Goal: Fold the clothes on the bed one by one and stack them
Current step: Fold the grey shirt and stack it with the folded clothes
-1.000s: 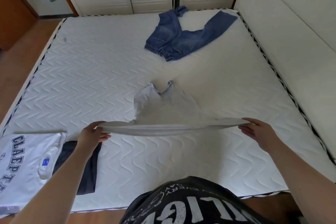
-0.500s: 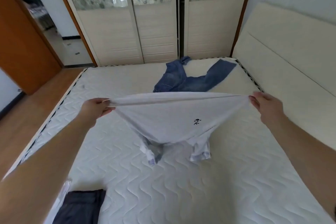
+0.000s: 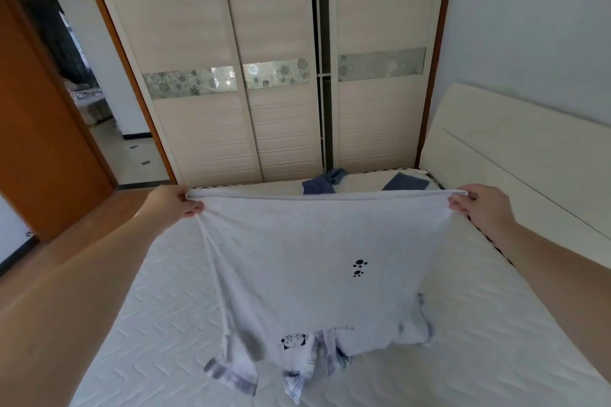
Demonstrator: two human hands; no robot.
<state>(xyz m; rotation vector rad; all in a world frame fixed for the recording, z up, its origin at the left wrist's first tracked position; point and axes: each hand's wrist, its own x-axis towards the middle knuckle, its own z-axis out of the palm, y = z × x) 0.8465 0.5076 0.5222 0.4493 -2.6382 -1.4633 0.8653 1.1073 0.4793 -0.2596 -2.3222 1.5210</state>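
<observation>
Filling the far wall, a pale wardrobe [image 3: 251, 76] stands behind the white bed [image 3: 158, 324], above which a light shirt [image 3: 297, 261] hangs upside down, stretched wide, each hem corner pinched in the grip of the left hand [image 3: 175, 205] and right hand [image 3: 476, 208], jeans [image 3: 322, 183] lying behind it.

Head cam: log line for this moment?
left hand: grips hem | right hand: grips hem | white shirt: held up, spread | jeans: unfolded
</observation>
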